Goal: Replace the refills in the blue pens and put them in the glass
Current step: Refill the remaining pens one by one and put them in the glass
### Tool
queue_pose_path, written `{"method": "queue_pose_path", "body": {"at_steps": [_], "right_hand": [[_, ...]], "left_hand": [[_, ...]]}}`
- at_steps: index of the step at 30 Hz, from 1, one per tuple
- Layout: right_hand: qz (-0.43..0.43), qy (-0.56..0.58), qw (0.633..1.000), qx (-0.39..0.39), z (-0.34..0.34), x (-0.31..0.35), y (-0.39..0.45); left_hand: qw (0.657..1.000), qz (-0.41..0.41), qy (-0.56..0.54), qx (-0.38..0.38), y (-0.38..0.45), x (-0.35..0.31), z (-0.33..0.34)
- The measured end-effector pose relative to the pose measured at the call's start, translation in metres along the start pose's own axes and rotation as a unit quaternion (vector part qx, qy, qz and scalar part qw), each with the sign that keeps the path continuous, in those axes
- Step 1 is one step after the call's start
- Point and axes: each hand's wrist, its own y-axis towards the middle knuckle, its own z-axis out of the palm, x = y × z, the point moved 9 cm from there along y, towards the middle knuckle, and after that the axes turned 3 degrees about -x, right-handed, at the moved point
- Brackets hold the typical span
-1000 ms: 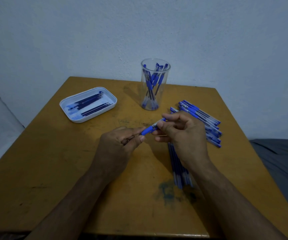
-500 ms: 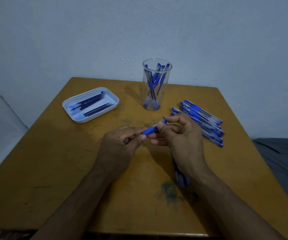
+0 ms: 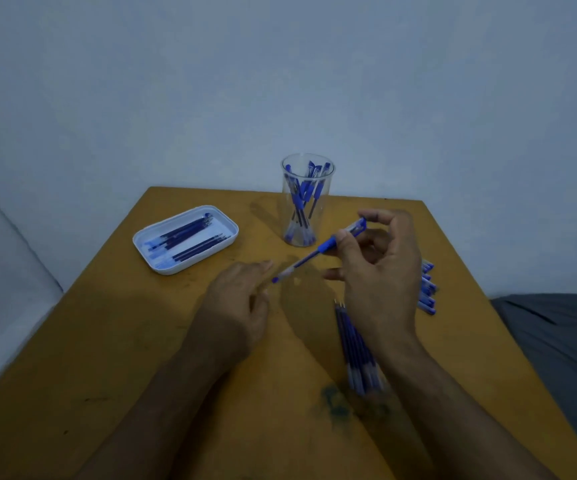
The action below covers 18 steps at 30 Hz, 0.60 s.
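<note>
Left hand (image 3: 237, 303) lets go of the pen (image 3: 318, 252), fingers now loose and apart from it. Right hand (image 3: 380, 271) lifts, pinching the pen alone, now long and tilted, tip down-left. Row of refills (image 3: 356, 348) more exposed.
</note>
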Motion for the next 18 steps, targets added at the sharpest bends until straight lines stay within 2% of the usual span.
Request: {"method": "queue_pose_path", "body": {"at_steps": [4,9,14,18], "right_hand": [[-0.045,-0.005,0.998,-0.044,-0.007,0.042,0.026],[-0.126,-0.021,0.991,-0.047,0.003,0.086,0.061],[-0.217,-0.08,0.973,-0.024,0.029,0.107,0.09],[-0.233,-0.162,0.959,0.022,0.056,0.097,0.112]], "left_hand": [[0.99,-0.047,0.108,0.075,0.013,0.017,0.02],[0.978,-0.025,0.18,0.106,0.015,0.023,0.035],[0.977,-0.032,0.181,0.109,0.012,0.024,0.036],[0.976,-0.038,0.18,0.114,0.012,0.025,0.036]]}}
